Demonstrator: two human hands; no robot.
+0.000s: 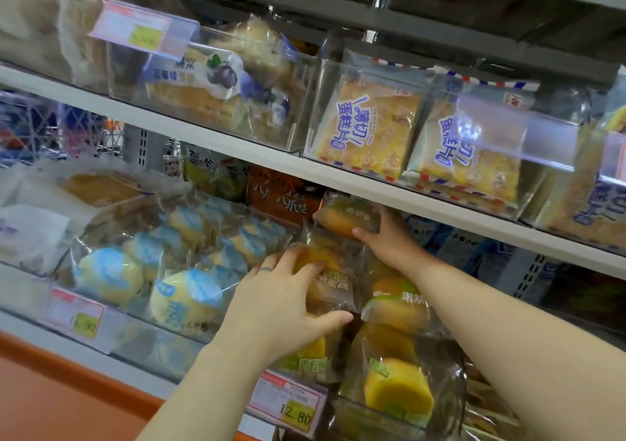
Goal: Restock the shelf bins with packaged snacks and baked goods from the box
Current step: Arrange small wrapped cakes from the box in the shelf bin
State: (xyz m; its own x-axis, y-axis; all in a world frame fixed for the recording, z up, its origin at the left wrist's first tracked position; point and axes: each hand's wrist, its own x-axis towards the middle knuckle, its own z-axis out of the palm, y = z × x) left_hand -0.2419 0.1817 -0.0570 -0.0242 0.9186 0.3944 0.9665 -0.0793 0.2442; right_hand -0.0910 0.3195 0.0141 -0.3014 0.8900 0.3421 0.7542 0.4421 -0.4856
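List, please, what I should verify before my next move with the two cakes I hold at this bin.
1. Left hand grips the brown-wrapped cake: ok.
2. Right hand holds the rear cake: ok.
3. Rear cake clears the shelf above it: cannot tell.
4. Both match the green-label cakes below: cannot tell, the print is blurred.
5. Price tag uncovered: ok.
6. Supply box within reach: cannot tell, it is out of view.

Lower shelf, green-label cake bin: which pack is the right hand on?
The clear-wrapped yellow cake pack highest up, just under the white shelf edge; the right hand grips its end. The other packs lie lower, one under the left hand.
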